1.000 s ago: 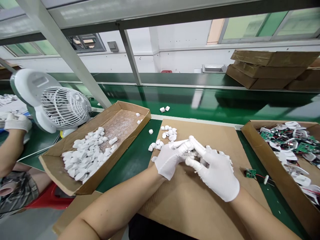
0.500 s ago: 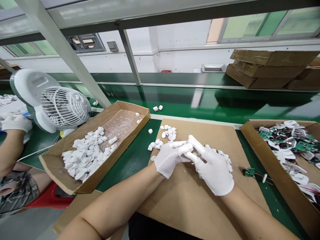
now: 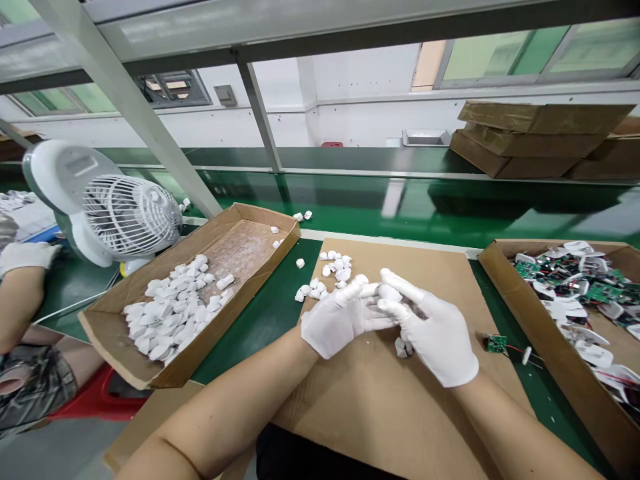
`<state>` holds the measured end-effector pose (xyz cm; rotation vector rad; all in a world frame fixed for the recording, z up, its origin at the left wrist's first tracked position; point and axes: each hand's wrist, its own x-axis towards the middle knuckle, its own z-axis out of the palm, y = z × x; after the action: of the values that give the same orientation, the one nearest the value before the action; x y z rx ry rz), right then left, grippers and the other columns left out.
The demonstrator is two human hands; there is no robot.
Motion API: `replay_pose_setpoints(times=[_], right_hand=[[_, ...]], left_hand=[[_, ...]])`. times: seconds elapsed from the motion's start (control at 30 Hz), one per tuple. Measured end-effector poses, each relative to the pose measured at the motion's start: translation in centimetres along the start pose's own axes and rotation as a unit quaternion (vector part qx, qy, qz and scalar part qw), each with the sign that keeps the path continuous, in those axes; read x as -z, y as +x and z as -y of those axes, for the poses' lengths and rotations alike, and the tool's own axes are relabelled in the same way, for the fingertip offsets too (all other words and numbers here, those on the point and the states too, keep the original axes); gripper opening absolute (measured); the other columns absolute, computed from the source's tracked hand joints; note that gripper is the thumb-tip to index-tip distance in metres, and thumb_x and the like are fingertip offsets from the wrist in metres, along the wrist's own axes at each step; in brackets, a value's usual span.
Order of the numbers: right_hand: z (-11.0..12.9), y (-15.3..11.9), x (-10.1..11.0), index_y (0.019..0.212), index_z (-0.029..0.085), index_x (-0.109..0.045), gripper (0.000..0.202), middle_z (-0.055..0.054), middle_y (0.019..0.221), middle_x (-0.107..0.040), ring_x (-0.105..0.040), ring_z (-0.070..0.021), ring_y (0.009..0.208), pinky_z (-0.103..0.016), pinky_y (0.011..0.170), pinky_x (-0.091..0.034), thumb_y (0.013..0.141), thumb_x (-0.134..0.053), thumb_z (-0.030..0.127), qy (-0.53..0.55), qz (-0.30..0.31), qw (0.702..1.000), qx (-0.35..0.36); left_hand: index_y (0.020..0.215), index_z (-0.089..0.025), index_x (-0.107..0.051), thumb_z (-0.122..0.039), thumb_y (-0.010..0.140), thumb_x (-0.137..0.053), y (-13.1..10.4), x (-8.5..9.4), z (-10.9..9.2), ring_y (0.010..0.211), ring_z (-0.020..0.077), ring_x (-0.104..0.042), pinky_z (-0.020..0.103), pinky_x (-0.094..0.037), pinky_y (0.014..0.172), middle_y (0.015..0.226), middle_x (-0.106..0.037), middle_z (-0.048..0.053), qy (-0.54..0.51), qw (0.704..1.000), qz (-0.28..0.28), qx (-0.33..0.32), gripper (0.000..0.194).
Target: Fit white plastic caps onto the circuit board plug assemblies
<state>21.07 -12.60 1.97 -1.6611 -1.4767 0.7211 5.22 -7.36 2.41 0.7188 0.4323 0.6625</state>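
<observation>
Both of my hands wear white gloves and meet above a flat cardboard sheet (image 3: 380, 413). Between thumb and fingers, my right hand (image 3: 437, 330) grips a small rounded white piece (image 3: 389, 293). My left hand (image 3: 337, 317) is open, palm turned up, its thumb apart and its fingers reaching beside that piece; whether they touch it I cannot tell. Below my right hand lie a few similar white pieces (image 3: 402, 347), partly covered by it. More loose white pieces (image 3: 341, 267) are scattered on the sheet's far left corner, just beyond my left hand.
To the left, a cardboard tray (image 3: 250, 293) holds many white pieces, with a white fan (image 3: 133, 213) behind it. At right, another cardboard tray (image 3: 545, 333) contains circuit boards and white parts. A wired green board (image 3: 497, 343) lies beside it. A co-worker's gloved hand (image 3: 27, 257) is far left.
My hands have drawn slightly apart and my left fingers have opened, exposing the white piece in my right hand. Two white pieces on the green surface behind have shifted left.
</observation>
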Motion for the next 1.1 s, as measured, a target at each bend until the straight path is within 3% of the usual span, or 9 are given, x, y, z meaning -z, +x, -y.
replay_pose_setpoints(times=[0.1, 0.3, 0.37, 0.5, 0.6, 0.7, 0.83, 0.97, 1.1], right_hand=[[0.0, 0.0, 0.8, 0.141, 0.023, -0.054, 0.061, 0.005, 0.048, -0.054, -0.053, -0.0149, 0.036, -0.032, 0.042, -0.051, 0.087, -0.059, 0.052, 0.112, 0.046, 0.991, -0.065], [0.2, 0.3, 1.5, 0.148, 0.031, -0.041, 0.088, 0.006, 0.068, -0.064, -0.051, -0.0119, 0.037, -0.029, 0.038, -0.051, 0.069, -0.079, 0.033, 0.221, 0.098, 0.968, -0.068], [0.4, 0.2, 1.2, 0.141, 0.031, -0.052, 0.078, 0.002, 0.074, -0.067, -0.054, -0.0133, 0.044, -0.03, 0.042, -0.053, 0.068, -0.08, 0.035, 0.191, 0.042, 0.98, -0.04], [0.5, -0.3, 0.3, 0.113, 0.032, -0.073, 0.041, -0.004, 0.097, -0.071, -0.066, -0.0218, 0.079, -0.036, 0.069, -0.059, 0.073, -0.077, 0.042, 0.031, -0.099, 0.994, 0.025], [0.3, -0.5, 0.1, 0.107, 0.031, -0.076, 0.028, -0.006, 0.112, -0.07, -0.068, -0.0246, 0.09, -0.035, 0.068, -0.059, 0.084, -0.068, 0.045, 0.05, -0.09, 0.994, 0.04], [-0.1, -0.4, 0.2, 0.105, 0.03, -0.077, 0.028, -0.006, 0.112, -0.07, -0.069, -0.0236, 0.082, -0.034, 0.059, -0.06, 0.084, -0.068, 0.046, 0.092, -0.066, 0.993, 0.046], [-1.0, 0.3, 0.4, 0.124, 0.034, -0.068, 0.044, -0.006, 0.125, -0.065, -0.067, -0.0252, 0.094, -0.038, 0.068, -0.061, 0.083, -0.069, 0.05, 0.042, -0.062, 0.992, 0.097], [-1.3, 0.8, 1.1, 0.141, 0.042, -0.049, 0.07, -0.002, 0.155, -0.037, -0.051, -0.0315, 0.127, -0.05, 0.096, -0.052, 0.077, -0.072, 0.058, 0.005, -0.034, 0.97, 0.24], [-0.6, 0.8, 1.4, 0.129, 0.041, -0.062, 0.039, 0.001, 0.131, -0.064, -0.055, -0.0275, 0.122, -0.049, 0.103, -0.046, 0.091, -0.063, 0.044, -0.027, 0.001, 0.955, 0.295]], left_hand=[[0.095, -0.013, -0.07, -0.034, 0.088, -0.063, -0.1, -0.2, -0.4, 0.108, 0.0254, -0.062, 0.044, -0.044, 0.104, 0.103, -0.066, 0.011, 0.012, 0.999, 0.048, -0.003, 0.023], [0.118, -0.02, -0.066, -0.027, 0.081, -0.072, 0.2, 0.4, 0.4, 0.1, 0.0243, -0.066, 0.042, -0.051, 0.092, 0.106, -0.068, 0.009, 0.061, 0.997, -0.023, -0.031, 0.038], [0.119, -0.023, -0.066, -0.026, 0.081, -0.072, 0.2, 0.4, 0.4, 0.104, 0.0246, -0.065, 0.04, -0.051, 0.093, 0.109, -0.069, 0.007, 0.101, 0.992, -0.055, -0.06, 0.039], [0.118, -0.023, -0.069, -0.027, 0.081, -0.071, -0.1, 0.0, 0.7, 0.113, 0.0243, -0.061, 0.034, -0.048, 0.099, 0.114, -0.07, 0.006, 0.241, 0.956, -0.13, -0.105, 0.037], [0.113, -0.025, -0.073, -0.028, 0.079, -0.072, -0.3, -0.4, 1.5, 0.107, 0.0224, -0.064, 0.034, -0.049, 0.098, 0.118, -0.068, 0.005, 0.298, 0.923, -0.18, -0.164, 0.034], [0.105, -0.023, -0.076, -0.026, 0.078, -0.072, -0.5, -0.7, 1.8, 0.102, 0.0218, -0.064, 0.034, -0.05, 0.096, 0.111, -0.07, 0.006, 0.351, 0.887, -0.205, -0.22, 0.028], [0.114, -0.021, -0.072, -0.026, 0.08, -0.069, -0.8, -0.5, 0.8, 0.106, 0.0229, -0.064, 0.035, -0.051, 0.096, 0.115, -0.07, 0.007, 0.335, 0.912, -0.19, -0.142, 0.035], [0.102, -0.018, -0.074, -0.032, 0.08, -0.07, -0.3, 0.4, 0.3, 0.097, 0.0221, -0.065, 0.034, -0.052, 0.09, 0.103, -0.071, 0.007, 0.308, 0.944, -0.096, -0.074, 0.027], [0.073, -0.012, -0.066, -0.036, 0.074, -0.076, 0.4, 1.4, 1.3, 0.075, 0.0175, -0.064, 0.031, -0.054, 0.07, 0.08, -0.067, 0.006, 0.204, 0.977, -0.055, -0.028, 0.025]])
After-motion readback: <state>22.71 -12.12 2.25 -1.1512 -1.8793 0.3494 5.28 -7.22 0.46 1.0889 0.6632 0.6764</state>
